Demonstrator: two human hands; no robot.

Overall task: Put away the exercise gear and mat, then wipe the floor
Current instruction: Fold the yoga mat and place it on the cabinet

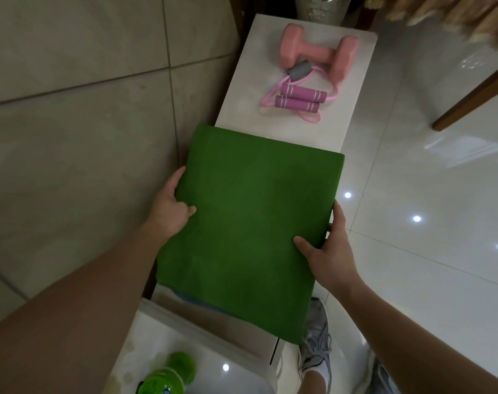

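The glossy white floor fills your right side, and beige tiling runs down your left. Between them a long white cabinet top stretches away from you.

The folded green mat sits right between your hands, in the middle of the view. Its far edge covers the near end of that white top. Whether it rests there or hangs just above, you cannot tell from here. A strip of blue shows under its near left edge.

Your left hand grips the mat's left edge about halfway along, with the thumb on top and the fingers tucked beneath. Your right hand grips the right edge a little nearer to you, thumb pressed on the green face and fingers curled round the side.

Beyond the mat, at the far end of the top, lies a pink dumbbell. Just nearer than it is a pink cord with two purple handles, which lie side by side, the cord touching the dumbbell.

Near your left forearm a green bottle stands on a lower white surface. A grey shoe shows on the floor below the mat's near right corner.
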